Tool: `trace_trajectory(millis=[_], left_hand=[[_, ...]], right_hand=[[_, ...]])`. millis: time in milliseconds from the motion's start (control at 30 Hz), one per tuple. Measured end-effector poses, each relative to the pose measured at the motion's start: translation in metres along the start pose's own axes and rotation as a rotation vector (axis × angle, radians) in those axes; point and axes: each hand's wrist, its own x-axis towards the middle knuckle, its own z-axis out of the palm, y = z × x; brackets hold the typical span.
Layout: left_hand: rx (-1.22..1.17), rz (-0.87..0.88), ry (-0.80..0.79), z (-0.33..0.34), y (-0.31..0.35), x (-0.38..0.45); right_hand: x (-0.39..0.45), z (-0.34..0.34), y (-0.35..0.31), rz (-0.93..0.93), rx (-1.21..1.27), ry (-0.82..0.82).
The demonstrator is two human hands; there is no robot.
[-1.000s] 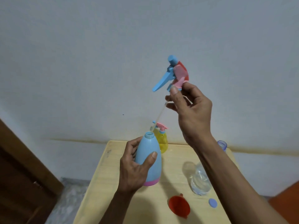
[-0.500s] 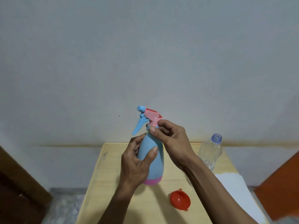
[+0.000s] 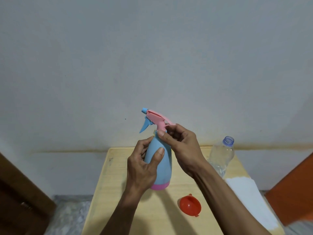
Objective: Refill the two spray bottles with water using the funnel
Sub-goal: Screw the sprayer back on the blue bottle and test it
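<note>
- Gripping the blue spray bottle [image 3: 160,167] around its body, my left hand [image 3: 144,168] keeps it upright on the wooden table [image 3: 118,192].
- My right hand [image 3: 181,146] pinches the collar under the pink spray head [image 3: 156,120], which sits on the bottle's neck.
- My red funnel [image 3: 190,206] lies on the table, near the bottle's base.
- My clear water bottle [image 3: 221,155] stands uncapped to the right, beside a white cloth [image 3: 249,199].

Both forearms are bare up to the near edge of view, with no sleeves showing. The left hand [image 3: 142,168] and right hand [image 3: 183,148] wear no gloves, rings or watch; fingernails are short.
</note>
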Motion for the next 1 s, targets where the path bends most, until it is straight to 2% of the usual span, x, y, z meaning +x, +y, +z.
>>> trace_trajectory(millis=[167,533,1000], left_hand=[[-0.038,0.015,0.028,0.003,0.001,0.004],[-0.086,0.033,0.066,0.007,0.002,0.014],[-0.093,0.033,0.078,0.006,0.004,0.021]], right_hand=[[0.001,0.0,0.0,0.03,0.089,-0.04],[-0.001,0.011,0.004,-0.01,0.014,0.041],[0.0,0.019,0.001,0.017,0.12,0.043]])
